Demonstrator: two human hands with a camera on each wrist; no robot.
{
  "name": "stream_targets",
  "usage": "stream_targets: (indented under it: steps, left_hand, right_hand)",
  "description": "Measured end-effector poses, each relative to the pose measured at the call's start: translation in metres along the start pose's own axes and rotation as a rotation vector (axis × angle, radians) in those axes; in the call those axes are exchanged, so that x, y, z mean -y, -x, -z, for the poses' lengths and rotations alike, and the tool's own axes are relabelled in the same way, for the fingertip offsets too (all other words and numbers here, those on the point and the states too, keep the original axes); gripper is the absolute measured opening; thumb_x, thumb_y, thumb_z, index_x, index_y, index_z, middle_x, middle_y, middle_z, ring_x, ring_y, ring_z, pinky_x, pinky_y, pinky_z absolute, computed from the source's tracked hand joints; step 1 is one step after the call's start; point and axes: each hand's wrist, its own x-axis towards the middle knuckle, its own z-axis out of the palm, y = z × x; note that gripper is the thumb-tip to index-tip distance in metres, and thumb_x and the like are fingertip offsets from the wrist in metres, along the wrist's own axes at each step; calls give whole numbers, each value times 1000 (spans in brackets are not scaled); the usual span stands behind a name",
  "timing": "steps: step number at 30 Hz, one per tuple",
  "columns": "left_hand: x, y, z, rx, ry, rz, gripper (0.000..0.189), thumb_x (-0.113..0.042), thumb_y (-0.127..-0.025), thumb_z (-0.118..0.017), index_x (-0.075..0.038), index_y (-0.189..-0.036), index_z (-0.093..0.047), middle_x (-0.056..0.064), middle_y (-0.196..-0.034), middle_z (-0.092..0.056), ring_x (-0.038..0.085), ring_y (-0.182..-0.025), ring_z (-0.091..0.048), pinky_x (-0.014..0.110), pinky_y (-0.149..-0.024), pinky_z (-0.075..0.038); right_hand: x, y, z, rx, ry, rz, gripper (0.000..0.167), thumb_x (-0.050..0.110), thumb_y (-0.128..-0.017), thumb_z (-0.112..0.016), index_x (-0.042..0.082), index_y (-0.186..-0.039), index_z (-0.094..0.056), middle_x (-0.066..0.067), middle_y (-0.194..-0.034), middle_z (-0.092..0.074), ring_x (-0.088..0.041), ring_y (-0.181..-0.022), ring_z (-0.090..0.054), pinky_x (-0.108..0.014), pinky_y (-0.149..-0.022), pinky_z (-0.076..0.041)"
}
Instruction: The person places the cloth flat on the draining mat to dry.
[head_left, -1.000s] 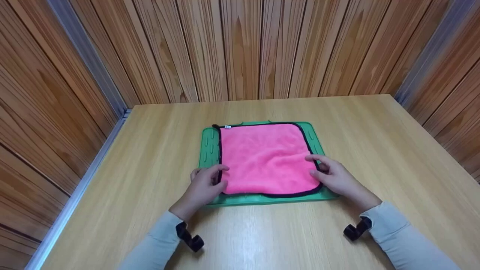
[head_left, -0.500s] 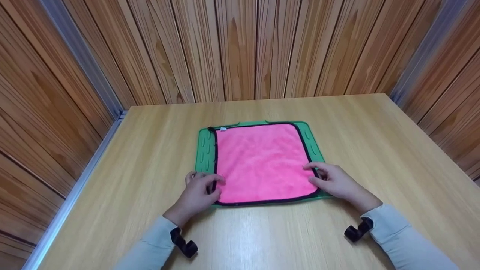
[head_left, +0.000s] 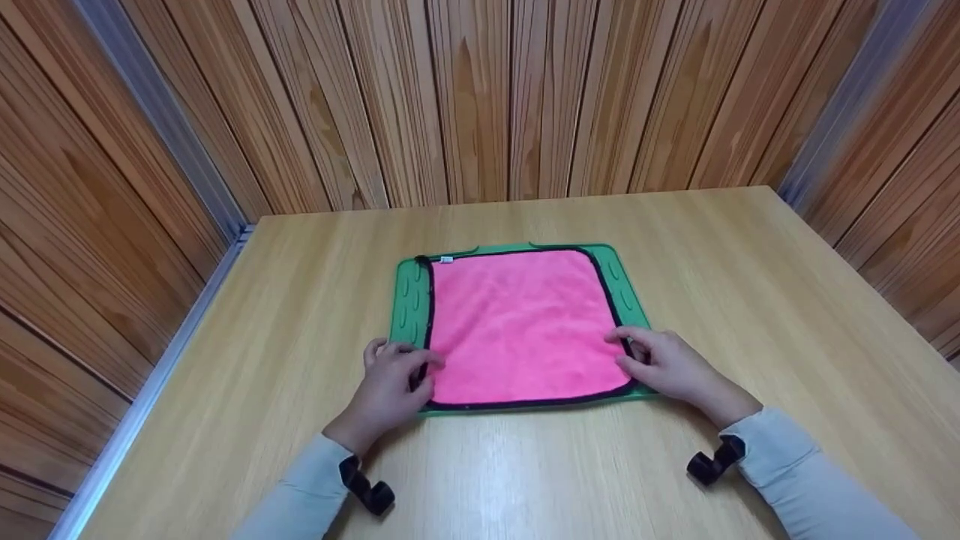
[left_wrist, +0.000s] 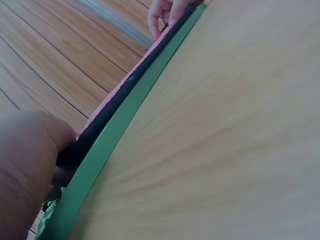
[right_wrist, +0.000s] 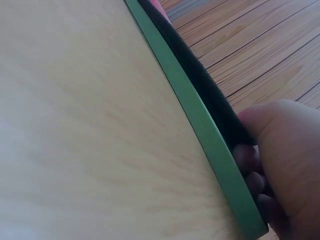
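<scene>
A pink cloth (head_left: 525, 322) with black edging lies flat over a green tray (head_left: 409, 300) that has raised oval ridges. My left hand (head_left: 386, 394) pinches the cloth's left edge near the front corner. On the opposite side, my right hand (head_left: 671, 365) pinches the right edge near its front corner. In the left wrist view the thumb lies on the black edging (left_wrist: 107, 112), with fingers partly hidden below it. The right wrist view has the thumb on top of the edging (right_wrist: 200, 85) and several curled fingers under it, beside the tray's side.
The tray rests on a light wooden table (head_left: 495, 472). Wood-plank walls (head_left: 480, 97) stand behind and on both sides, with a metal strip (head_left: 150, 390) along the left. A small white label (head_left: 447, 259) sits at the cloth's far left corner.
Both hands have drawn the cloth's front edge toward the person, the left hand also slightly leftward. The front edge now lies close to the tray's front rim, and the cloth's folds look flatter.
</scene>
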Motion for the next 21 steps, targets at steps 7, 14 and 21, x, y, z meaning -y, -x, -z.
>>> stream_targets:
  steps: [7,14,21]
  left_hand:
    - [1,0,0,-1,-48,-32,23,-1,-97,-74,-7,-118,-82,13,-115,-86,41,-126,-63,70,-125,-15]
    - [3,0,0,22,-60,-23,27,-4,-98,-74,-9,-124,-81,10,-118,-86,41,-130,-61,68,-126,-14]
    - [5,-5,2,39,43,77,43,-10,-97,-75,-15,-140,-76,10,-137,-80,39,-136,-54,66,-128,-12]
  right_hand:
    - [1,-1,2,43,23,-28,34,11,-108,-73,4,-141,-71,8,-74,-45,-3,-67,-40,-24,-65,-36]
    - [1,-1,3,70,40,-46,35,13,-108,-72,5,-142,-72,10,-69,-41,-2,-63,-36,-23,-62,-34]
    - [3,-6,7,39,-41,-93,35,16,-109,-72,6,-143,-71,0,-85,-58,-8,-75,-49,-23,-68,-41]
